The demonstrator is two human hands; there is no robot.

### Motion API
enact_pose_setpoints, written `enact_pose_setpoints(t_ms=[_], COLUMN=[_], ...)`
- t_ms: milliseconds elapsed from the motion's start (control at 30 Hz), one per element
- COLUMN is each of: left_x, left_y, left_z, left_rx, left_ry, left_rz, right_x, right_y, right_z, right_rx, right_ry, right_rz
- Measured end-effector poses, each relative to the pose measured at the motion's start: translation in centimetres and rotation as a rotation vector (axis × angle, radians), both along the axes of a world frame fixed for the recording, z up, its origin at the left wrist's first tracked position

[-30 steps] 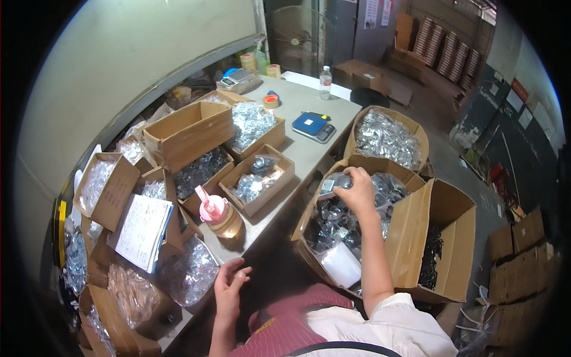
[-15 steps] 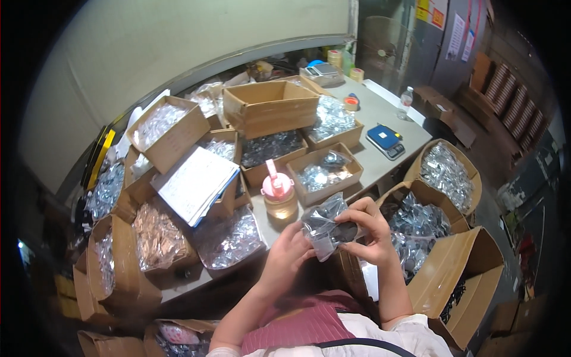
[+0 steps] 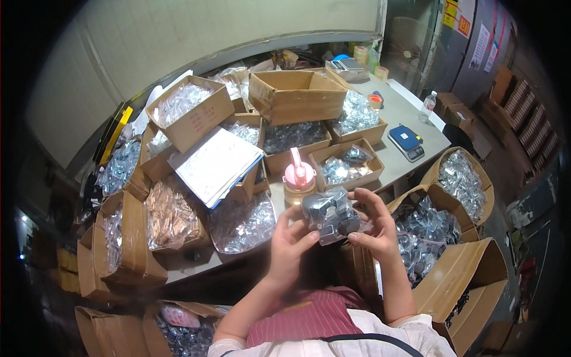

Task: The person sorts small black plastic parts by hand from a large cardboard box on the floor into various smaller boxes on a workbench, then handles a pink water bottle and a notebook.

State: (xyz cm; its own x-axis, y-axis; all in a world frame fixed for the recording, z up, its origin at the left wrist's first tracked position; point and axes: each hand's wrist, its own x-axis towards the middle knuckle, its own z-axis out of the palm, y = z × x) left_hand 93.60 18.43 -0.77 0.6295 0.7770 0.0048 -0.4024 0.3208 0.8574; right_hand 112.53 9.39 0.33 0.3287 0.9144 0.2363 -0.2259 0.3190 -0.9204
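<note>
Between my two hands, above the table's near edge, is a clear plastic bag of dark parts (image 3: 329, 215). My left hand (image 3: 292, 241) grips its left side, thumb in front and fingers behind. My right hand (image 3: 377, 229) pinches the right end between thumb and fingers. Several black and grey pieces show through the film; their exact kind I cannot make out. Just beyond the bag stands a drink bottle with a pink lid (image 3: 299, 176), partly hidden by it.
Open cartons of bagged parts crowd the table, among them a carton of copper-coloured pieces (image 3: 169, 215). A clipboard with papers (image 3: 217, 163) lies across some boxes. A blue-topped scale (image 3: 406, 143) sits at the right. Cartons with bagged dark parts (image 3: 425, 223) stand beside my right arm.
My left hand has closed on the bag's left side, and the bag now lies flatter, showing more dark parts. The whole view has shifted, with the table appearing further right.
</note>
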Motion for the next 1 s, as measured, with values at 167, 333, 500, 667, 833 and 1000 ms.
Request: enact_pose_setpoints(t_ms=[167, 333, 500, 667, 833, 1000], left_x=[0.4, 0.9, 0.2, -3.3, -4.9, -4.6], left_y=[0.2, 0.6, 1.6, 0.8, 1.1, 0.2], left_z=[0.2, -1.1, -6.3, -6.8, -9.8, -11.1], left_rx=[0.031, 0.073, 0.175, 0.006, -0.026, -0.013], left_ry=[-0.012, 0.042, 0.304, 0.49, 0.526, 0.649], left_rz=[0.034, -0.052, -0.164, -0.066, -0.028, -0.157], right_x=[0.1, 1.6, 7.2, 14.7, 19.0, 20.1], right_y=[0.5, 1.5, 4.5, 6.4, 8.8, 11.2], right_z=[0.1, -1.5, -5.0, -5.1, -3.2, -3.4], right_rx=[-0.014, -0.234, -0.466, -0.218, -0.018, 0.027], right_ry=[0.078, 0.036, 0.041, 0.17, 0.28, 0.313], right_rz=[0.024, 0.124, -0.091, -0.464, -0.544, -0.426])
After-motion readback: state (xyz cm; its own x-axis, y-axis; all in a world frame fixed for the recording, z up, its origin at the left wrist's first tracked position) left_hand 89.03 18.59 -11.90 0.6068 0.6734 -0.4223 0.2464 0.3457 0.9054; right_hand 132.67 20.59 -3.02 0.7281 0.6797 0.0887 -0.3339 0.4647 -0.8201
